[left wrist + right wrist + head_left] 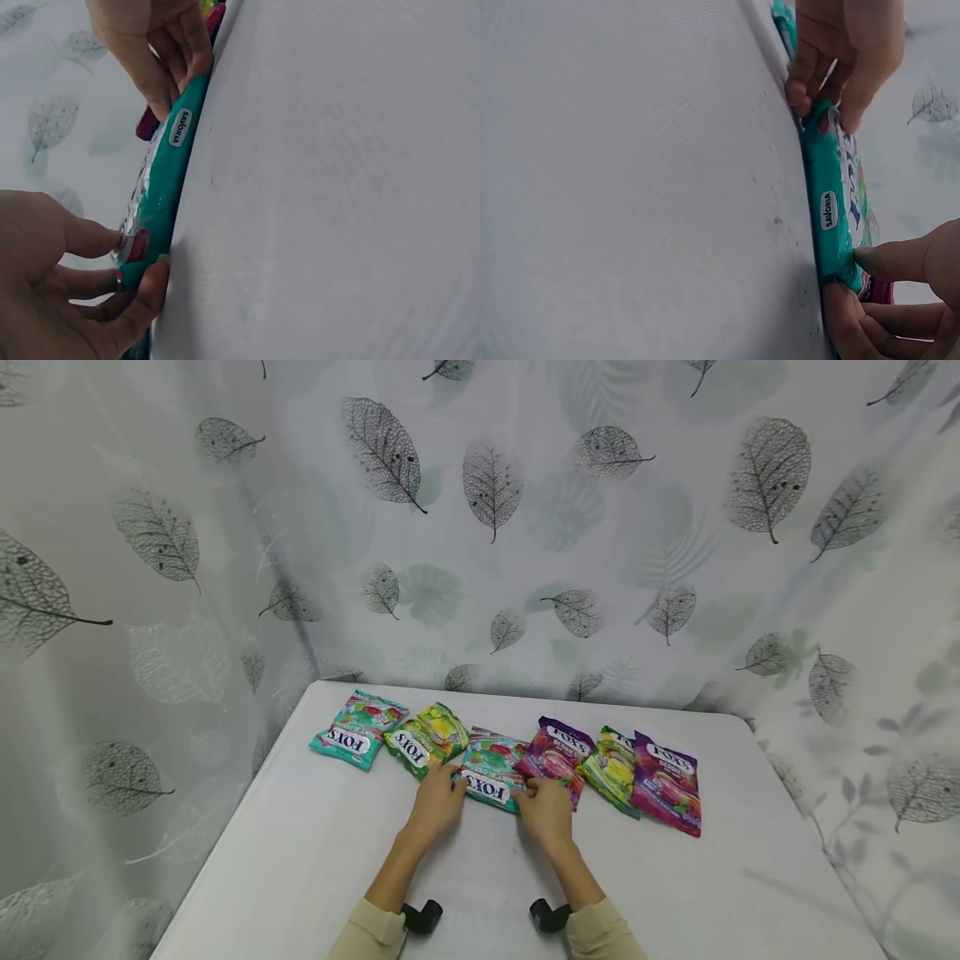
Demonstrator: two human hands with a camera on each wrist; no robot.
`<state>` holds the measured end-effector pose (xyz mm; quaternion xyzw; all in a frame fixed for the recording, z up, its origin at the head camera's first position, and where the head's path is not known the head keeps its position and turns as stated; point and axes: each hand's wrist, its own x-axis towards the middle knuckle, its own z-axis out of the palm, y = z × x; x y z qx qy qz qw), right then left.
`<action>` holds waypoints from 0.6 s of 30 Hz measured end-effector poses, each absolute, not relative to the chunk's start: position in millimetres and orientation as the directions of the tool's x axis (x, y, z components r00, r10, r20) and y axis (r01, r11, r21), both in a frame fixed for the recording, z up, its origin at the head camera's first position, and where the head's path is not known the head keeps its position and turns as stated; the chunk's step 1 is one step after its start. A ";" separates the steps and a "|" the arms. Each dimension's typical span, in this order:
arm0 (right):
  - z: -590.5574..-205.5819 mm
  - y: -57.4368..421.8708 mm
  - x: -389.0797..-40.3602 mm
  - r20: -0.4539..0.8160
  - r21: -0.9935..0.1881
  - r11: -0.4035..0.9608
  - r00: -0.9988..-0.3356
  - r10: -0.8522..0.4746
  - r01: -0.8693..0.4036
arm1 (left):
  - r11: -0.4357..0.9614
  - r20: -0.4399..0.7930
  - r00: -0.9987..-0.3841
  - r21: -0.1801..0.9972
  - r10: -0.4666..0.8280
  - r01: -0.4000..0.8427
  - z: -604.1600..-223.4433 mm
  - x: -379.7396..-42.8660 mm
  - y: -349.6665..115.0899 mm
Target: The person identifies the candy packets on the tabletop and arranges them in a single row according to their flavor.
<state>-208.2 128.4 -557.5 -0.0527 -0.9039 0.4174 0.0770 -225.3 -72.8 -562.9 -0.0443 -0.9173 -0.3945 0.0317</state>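
Note:
A teal FOX'S candy bag (491, 767) lies in the middle of the row, its lettering upside down in the head view. My left hand (437, 802) pinches its left near corner, with the thumb on top and fingers at the underside in the left wrist view. At the right near corner, my right hand (547, 810) pinches the same bag (829, 202) between thumb and fingers. The bag's near edge sits low at the table surface. Right behind the right hand, a purple berries candy bag (561, 747) overlaps or touches the teal one.
To the left lie a yellow-green candy bag (429, 739) and another teal bag (360, 727). On the right are a second yellow-green bag (613, 768) and a second purple bag (666, 785). A white table (300, 860) carries them, with a leaf-patterned curtain (525, 552) behind.

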 end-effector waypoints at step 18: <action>-561.2 132.2 -213.0 0.035 -0.831 0.548 -0.975 0.221 0.094 | 0.615 0.057 -0.997 0.785 0.050 0.076 -563.8 -226.3 -72.3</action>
